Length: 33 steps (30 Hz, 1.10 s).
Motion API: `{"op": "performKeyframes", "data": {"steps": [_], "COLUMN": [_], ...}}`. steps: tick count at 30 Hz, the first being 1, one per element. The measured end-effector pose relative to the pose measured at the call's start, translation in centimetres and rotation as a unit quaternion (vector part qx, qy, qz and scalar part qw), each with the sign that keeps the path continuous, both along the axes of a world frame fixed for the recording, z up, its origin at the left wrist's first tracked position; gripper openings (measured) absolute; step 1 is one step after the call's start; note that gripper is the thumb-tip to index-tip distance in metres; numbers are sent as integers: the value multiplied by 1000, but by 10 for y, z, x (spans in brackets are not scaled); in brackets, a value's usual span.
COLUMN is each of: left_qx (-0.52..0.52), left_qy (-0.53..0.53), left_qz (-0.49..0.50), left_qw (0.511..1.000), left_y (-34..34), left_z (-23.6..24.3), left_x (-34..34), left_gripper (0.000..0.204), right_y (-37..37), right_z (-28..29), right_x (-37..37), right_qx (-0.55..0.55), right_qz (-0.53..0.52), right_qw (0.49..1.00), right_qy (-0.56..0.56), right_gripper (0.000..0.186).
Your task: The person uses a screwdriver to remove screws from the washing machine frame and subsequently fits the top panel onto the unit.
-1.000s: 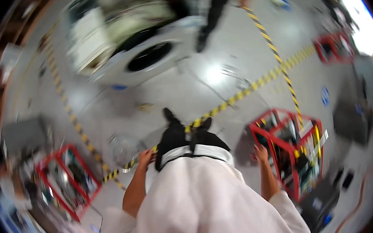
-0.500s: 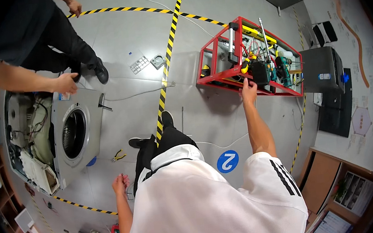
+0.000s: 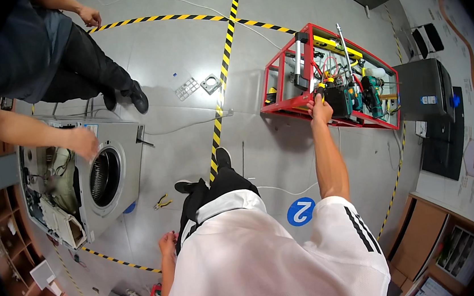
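Observation:
My right hand (image 3: 320, 110) is at the near side of a red-framed tool cart (image 3: 284, 107). Its fingers are closed on a yellow-and-black tool handle (image 3: 321, 89), whose lower part is hidden by the hand. Right beside it stand a black and teal power tool (image 3: 339, 99) and a teal cordless drill (image 3: 373, 96). Low at my left side hangs my left hand (image 3: 168, 243), with its fingers loosely bent and nothing visible in them.
At the left is an opened washing machine (image 3: 128, 178), with a co-worker's hand (image 3: 83, 143) over it. Pliers (image 3: 163, 201), a grey grid-like tray (image 3: 187, 89), a square part with a round hole (image 3: 211, 83) and a cable (image 3: 186, 128) lie on the floor.
My right hand has reached further into the cart's edge and closed on the yellow-and-black handle. The co-worker's hand has moved down toward the washer's door opening. The view has shifted slightly.

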<state>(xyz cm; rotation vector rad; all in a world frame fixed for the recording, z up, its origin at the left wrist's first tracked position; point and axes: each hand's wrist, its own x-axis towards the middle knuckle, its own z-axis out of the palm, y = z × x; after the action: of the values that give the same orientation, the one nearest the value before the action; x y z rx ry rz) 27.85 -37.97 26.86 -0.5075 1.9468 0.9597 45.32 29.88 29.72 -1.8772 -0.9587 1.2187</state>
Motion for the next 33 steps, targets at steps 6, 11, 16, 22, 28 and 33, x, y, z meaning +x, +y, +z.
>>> {"op": "performKeyframes", "data": {"steps": [6,11,16,22,28,33], "left_qx": [-18,67,193,385,329,281], "left_qy": [-9,63,77,103,189,199], "left_qz": [34,9,127,385,427,424], "left_qw": [999,996,970,833,821,838], "left_y": [4,40,41,-18,-152,-230], "left_z": [11,28,81,120,91,85], "left_x": [3,-40,-48,-77,-108,-149], "left_gripper": [27,29,36,37,34,30], "right_y": [-63,-212,-338,-486,-629,-730], "right_z": [30,102,108,125,108,99], "right_x": [-15,-71,-122,-183,-233,-276], "right_qx": [-70,-92,-228,-272,-186,-368], "right_qz": [92,248,603,764,843,777], "right_qw": [899,930,747,571,498,505], "right_qy": [423,255,163,132,80,74], "right_gripper": [38,37,30,42,41,50]}}
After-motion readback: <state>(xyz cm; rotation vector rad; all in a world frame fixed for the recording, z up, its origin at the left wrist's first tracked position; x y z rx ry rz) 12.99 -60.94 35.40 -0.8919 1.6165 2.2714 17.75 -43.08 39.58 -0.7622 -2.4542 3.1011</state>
